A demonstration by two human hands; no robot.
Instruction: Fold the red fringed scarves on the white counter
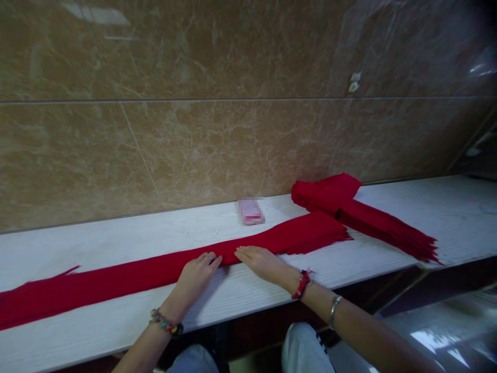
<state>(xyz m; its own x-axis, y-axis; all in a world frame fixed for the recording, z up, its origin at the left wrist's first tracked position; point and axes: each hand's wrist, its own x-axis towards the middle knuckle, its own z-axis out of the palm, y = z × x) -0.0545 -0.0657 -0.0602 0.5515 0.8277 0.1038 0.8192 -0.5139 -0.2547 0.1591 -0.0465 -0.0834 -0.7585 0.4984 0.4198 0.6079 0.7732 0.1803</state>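
A long red scarf (128, 273), folded into a narrow strip, lies along the white bench top, with fringe at its right end. My left hand (197, 275) rests on the strip near its middle, fingers slightly bent and lying on the cloth; a ring and a beaded bracelet show on it. Just to the right, my right hand (264, 263) lies over the same strip with fingers stretched out and together, its thumb hidden. A small gap of red cloth separates the fingertips of both hands.
A pile of folded red scarves (361, 207) lies to the right, fringes toward the front edge. Behind the strip sits a small blurred pinkish packet (251, 211). A brown marble-tiled wall (217, 140) rises behind the white bench (163, 316). My knees (306, 347) are below its edge.
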